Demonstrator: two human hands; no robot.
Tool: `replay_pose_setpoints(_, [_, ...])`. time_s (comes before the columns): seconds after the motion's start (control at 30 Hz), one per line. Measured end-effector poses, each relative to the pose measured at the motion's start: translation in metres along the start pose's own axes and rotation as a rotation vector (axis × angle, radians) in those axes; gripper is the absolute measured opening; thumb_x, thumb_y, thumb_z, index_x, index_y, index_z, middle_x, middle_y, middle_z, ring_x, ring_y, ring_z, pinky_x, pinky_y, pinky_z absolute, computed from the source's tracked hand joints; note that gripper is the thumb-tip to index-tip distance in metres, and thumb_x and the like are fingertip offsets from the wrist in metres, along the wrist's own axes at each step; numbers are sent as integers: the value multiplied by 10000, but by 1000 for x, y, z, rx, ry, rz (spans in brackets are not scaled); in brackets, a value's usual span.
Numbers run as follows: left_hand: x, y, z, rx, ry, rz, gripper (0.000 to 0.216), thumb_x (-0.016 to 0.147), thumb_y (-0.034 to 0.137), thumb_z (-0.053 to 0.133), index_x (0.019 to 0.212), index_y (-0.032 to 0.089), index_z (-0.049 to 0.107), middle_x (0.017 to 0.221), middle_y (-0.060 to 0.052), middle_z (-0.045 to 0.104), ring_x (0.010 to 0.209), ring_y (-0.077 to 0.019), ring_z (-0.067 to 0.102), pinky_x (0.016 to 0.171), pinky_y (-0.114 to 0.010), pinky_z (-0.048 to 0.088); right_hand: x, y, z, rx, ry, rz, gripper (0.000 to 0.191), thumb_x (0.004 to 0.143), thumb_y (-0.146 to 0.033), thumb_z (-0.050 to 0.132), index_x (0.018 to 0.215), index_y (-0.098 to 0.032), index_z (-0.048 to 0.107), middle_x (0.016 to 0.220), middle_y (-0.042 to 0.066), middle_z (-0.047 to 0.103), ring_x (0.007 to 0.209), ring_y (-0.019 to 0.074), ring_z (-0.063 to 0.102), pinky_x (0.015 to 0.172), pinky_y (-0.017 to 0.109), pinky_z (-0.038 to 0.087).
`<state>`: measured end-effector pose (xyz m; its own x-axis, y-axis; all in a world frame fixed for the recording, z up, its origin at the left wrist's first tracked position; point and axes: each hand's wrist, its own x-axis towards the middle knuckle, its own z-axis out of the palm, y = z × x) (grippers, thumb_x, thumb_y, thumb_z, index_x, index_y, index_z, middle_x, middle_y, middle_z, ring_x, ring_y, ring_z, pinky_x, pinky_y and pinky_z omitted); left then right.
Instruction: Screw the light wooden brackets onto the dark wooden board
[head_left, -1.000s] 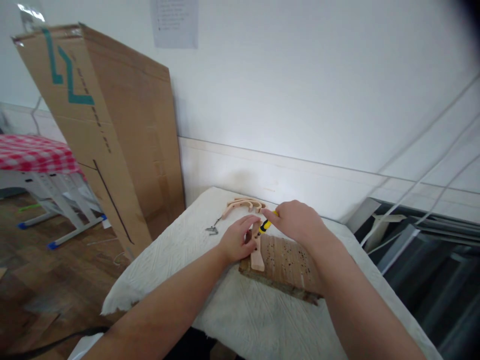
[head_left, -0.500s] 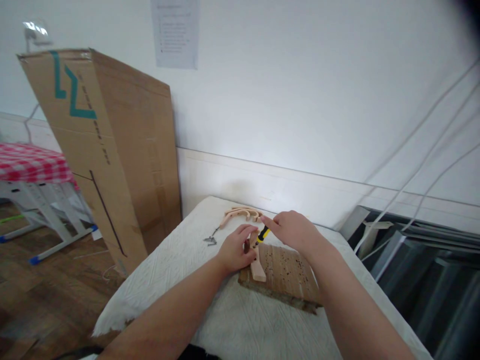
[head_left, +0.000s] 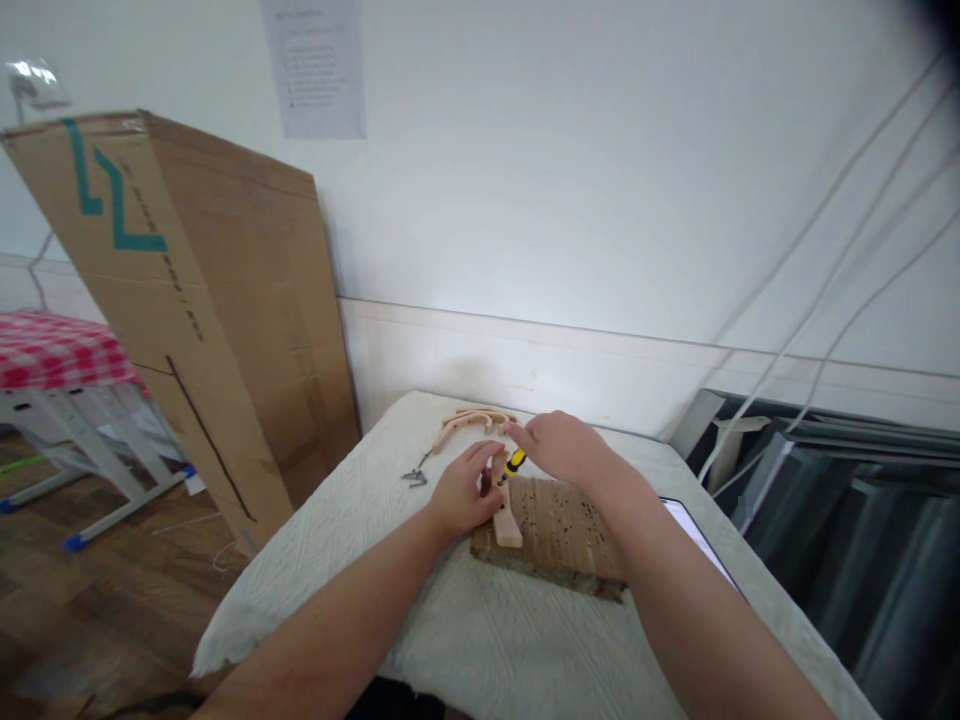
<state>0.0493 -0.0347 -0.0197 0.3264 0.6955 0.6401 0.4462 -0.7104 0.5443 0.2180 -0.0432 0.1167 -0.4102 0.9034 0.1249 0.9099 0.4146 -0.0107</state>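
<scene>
The wooden piece (head_left: 508, 528) lies at the frame's lower centre on the board (head_left: 559, 530), long axis running far to near. The left hand (head_left: 459, 495) grasps it with its fingers from the left. The right hand (head_left: 568, 447), upper right of the piece, has its fingers clenched around the screwdriver (head_left: 516, 460), which slants down-left toward it. Unlike the earlier frame, a flat device (head_left: 694, 535) shows beside the right forearm (head_left: 667, 580).
</scene>
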Motion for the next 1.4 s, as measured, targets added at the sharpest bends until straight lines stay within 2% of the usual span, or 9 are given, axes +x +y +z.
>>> replay_pose_setpoints(0.13, [0,-2,-2,10,-4,33,672,646,96,536,1309,175,459,1330,-116,519,1057,-237,562,850,-367,499,0,5,6,215,14,-88,419,957,-433,308,1130,-146,559,994,132,699,892,222,647,740,305,435])
replay_pose_setpoints(0.27, [-1,-3,-3,12,2,47,650,668,116,538,1313,166,474,1343,-120,524,1169,-265,516,936,-407,465,-6,2,-2,303,-63,-237,351,956,-320,313,1090,-160,596,1058,113,688,932,187,632,786,270,428])
replay_pose_setpoints(0.43, [-2,-4,-2,40,1,26,668,670,135,546,1332,159,461,1338,-129,528,1149,-270,529,925,-420,473,0,-8,-6,-21,-17,21,608,935,-547,249,859,-146,700,901,185,703,893,292,659,729,357,447])
replay_pose_setpoints(0.7, [0,-5,-2,46,0,20,628,700,171,551,1322,165,469,1320,-130,540,1097,-259,549,910,-415,471,-7,-1,0,159,-21,-106,464,957,-382,291,1302,-125,465,1153,186,652,993,247,640,783,322,445])
replay_pose_setpoints(0.8, [1,-2,-2,41,-14,13,587,722,187,552,1303,161,478,1295,-129,554,1078,-253,556,900,-405,475,-11,-1,-8,80,-38,-167,410,946,-328,311,1133,-125,615,1025,170,697,904,238,660,736,310,453])
replay_pose_setpoints(0.9, [2,-1,-3,43,-18,17,589,719,186,547,1302,159,469,1283,-127,560,1069,-251,557,889,-403,478,-9,-5,-13,-63,16,-38,573,923,-536,293,868,-148,712,851,173,708,832,288,670,673,349,466])
replay_pose_setpoints(1.03, [2,-2,-2,41,-5,19,606,693,164,542,1294,140,473,1274,-137,565,1072,-253,554,892,-405,474,-4,-8,-9,-102,46,108,689,897,-642,234,875,-156,722,869,187,703,843,305,671,675,372,471])
replay_pose_setpoints(1.23, [1,-2,-1,62,4,-1,575,733,204,545,1300,152,469,1248,-130,579,1064,-249,559,875,-396,481,-7,1,-7,195,49,-221,398,959,-376,329,1153,-173,612,1090,128,683,996,224,626,816,320,442])
replay_pose_setpoints(1.4, [0,0,-3,71,-16,19,575,718,177,525,1290,171,471,1281,-116,560,1087,-244,552,892,-388,477,-11,2,-10,174,-28,-269,366,921,-379,386,970,-174,686,951,117,709,871,229,645,731,325,459])
